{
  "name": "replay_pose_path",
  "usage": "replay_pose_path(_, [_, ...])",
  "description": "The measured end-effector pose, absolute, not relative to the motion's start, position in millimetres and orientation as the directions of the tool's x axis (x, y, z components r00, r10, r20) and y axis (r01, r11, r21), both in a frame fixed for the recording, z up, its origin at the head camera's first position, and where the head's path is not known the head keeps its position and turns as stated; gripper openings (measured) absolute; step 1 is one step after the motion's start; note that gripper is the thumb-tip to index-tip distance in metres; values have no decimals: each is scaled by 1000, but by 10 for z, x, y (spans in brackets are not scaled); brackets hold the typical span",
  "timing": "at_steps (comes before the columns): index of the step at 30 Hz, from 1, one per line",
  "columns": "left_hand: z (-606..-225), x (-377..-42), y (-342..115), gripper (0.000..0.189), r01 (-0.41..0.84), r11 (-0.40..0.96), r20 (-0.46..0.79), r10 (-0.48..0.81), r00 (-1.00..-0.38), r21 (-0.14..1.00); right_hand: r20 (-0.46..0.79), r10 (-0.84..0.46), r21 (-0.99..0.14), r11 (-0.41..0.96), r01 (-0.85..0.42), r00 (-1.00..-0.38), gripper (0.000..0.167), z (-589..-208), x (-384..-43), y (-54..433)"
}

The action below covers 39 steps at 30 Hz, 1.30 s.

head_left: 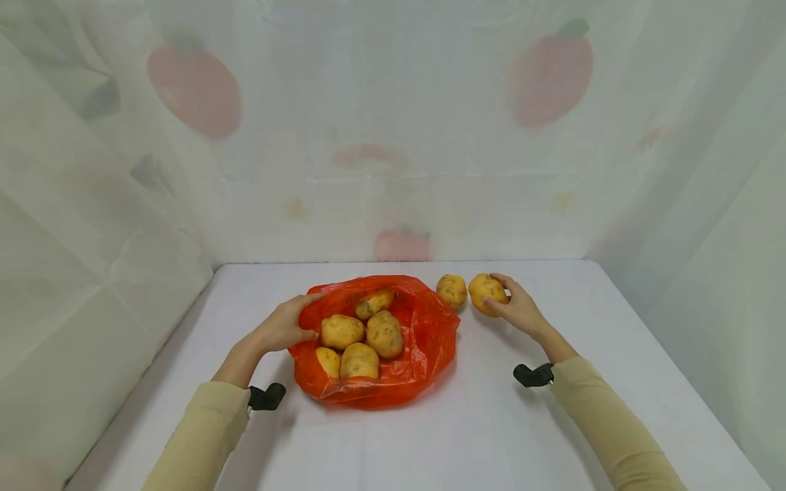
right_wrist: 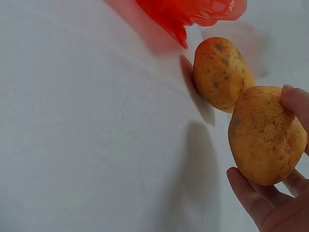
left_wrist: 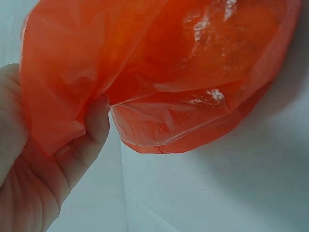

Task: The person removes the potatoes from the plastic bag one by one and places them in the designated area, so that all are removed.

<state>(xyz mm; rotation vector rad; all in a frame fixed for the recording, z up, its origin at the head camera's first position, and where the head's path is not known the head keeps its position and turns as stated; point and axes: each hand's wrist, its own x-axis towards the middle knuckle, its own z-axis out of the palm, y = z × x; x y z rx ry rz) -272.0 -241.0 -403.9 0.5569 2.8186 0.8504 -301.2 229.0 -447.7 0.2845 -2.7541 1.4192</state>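
Observation:
A red plastic bag lies with its mouth spread wide, and several yellow potatoes show inside it. My left hand grips the bag's left rim; in the left wrist view the thin film passes between thumb and fingers. Off to the right, my right hand holds a potato between thumb and fingertips, and it appears raised over the table. Another potato rests on the table between the bag and the held one. The bag's underside is hidden.
The white table runs back to a pale curtain with faded fruit prints, and similar sheets hang at both sides. A black wrist mount sits on the left cuff, and another black mount on the right.

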Motion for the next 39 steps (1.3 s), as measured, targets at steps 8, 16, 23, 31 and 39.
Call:
replay_pose_path(8, [-4036, -2723, -2415, 75, 299, 781, -41, 382, -923, 548, 50, -124, -791, 601, -115, -991, 68, -4499, -3052, 2302])
replay_pose_path(16, [-4031, -2722, -2419, 76, 293, 782, -48, 380, -924, 551, 39, -124, -769, 630, -109, -992, 67, -4517, -3096, 2293])
replay_pose_path(23, [-4027, -2718, -2408, 76, 307, 781, -37, 388, -921, 544, 3, -115, -762, 643, -77, -993, 67, -4526, -3127, 2295])
replay_pose_path(31, [-4030, -2719, -2406, 76, 307, 784, -37, 386, -922, 540, -58, -99, -745, 667, -23, -993, 67, -4554, -3190, 2308])
replay_pose_path(39, [-4024, -2708, -2394, 75, 302, 783, -39, 383, -923, 544, -83, -99, -733, 680, -6, -992, 69, -4531, -3222, 2300])
